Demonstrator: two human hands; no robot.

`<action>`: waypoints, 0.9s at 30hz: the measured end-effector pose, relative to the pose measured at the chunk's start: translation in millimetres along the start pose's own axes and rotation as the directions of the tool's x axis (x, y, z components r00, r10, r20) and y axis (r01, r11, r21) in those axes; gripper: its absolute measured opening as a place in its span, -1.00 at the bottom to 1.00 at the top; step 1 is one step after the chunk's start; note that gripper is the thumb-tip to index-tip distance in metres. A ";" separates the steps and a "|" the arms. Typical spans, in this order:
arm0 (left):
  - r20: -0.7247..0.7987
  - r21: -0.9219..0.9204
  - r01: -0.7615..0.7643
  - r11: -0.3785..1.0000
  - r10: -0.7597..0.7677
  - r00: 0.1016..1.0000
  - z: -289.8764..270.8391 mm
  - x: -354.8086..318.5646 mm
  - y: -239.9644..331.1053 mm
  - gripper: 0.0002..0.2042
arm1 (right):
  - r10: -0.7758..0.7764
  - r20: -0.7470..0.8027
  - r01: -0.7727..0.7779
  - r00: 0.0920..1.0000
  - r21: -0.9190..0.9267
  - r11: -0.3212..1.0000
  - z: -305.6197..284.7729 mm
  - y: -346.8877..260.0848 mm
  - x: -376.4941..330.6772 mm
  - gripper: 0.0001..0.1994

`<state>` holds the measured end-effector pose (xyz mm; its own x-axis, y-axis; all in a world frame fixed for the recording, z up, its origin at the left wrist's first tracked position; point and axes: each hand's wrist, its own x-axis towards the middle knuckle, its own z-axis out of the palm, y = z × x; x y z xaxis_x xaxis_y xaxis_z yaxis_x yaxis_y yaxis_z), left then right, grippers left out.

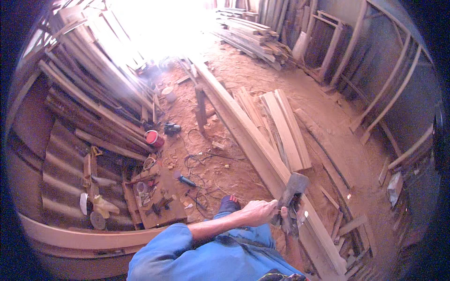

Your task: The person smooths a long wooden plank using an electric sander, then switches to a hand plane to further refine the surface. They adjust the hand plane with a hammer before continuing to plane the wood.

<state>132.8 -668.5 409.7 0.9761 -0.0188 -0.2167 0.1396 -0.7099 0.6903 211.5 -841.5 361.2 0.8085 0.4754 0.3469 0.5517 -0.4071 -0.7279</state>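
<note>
- I look down on a workshop floor [262, 84] of packed reddish dirt and sawdust, which carries nearly everything here.
- Along the floor's left edge, long planks lean in a stacked bank [89, 89] above a sheet of corrugated metal [61, 173]; stood like that they take little ground, I judge.
- Curved timber frames [375, 70] stand against the right wall, pale and smooth, bent like ribs.
- A long plank [243, 136] runs from the bright far end down to the floor's lower right corner, rough-sawn, flat-faced, propped on a short post [200, 107] so that it sits at working height.
- Shorter boards [286, 126] lie fanned just beside it on its right.
- My blue-sleeved arm comes in from the lower edge.
- My left hand [257, 211] is wrapped tight round the grip of a hand tool [291, 196], a grey, wedge-shaped body that looks like a power planer, though blur hides the detail. The tool sits on the long plank near its lower end, tilted along the grain.
- My right hand is hidden behind the tool and arm; I cannot tell how it is set.
- A small board [157, 201] by the floor's lower left carries loose hand tools.
- Dark cables [201, 161] loop over the dirt between it and the plank.
- A red tin [153, 138] stands near the leaning planks.
</note>
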 end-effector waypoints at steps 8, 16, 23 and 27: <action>0.236 -0.102 -0.431 0.897 0.443 0.865 10.0 75.6 10.5 -0.36 | 0.544 -0.337 -0.271 0.768 0.598 0.754 -18.6 63.8 -37.8 -0.34; 0.194 0.787 -0.297 0.541 0.240 0.951 -53.4 265.7 -212.6 0.17 | 0.666 -0.637 -0.433 0.389 0.511 0.742 -44.2 70.3 -128.7 -0.37; 0.222 0.694 -0.386 0.607 0.330 0.918 -77.7 289.1 -269.1 -0.62 | 0.672 -0.685 -0.187 -0.281 0.726 0.662 -22.7 51.8 -217.0 -0.46; 0.265 0.642 -0.358 0.678 0.242 0.933 -74.1 263.6 -227.5 -0.67 | 0.687 -0.562 -0.103 -0.460 0.803 0.588 -12.2 30.8 -249.8 -0.46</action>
<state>370.7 -459.7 246.7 0.9005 -0.3761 -0.2184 -0.3620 -0.9265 0.1029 29.1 -982.3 259.3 0.1223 -0.9370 -0.3273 0.0764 0.3376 -0.9382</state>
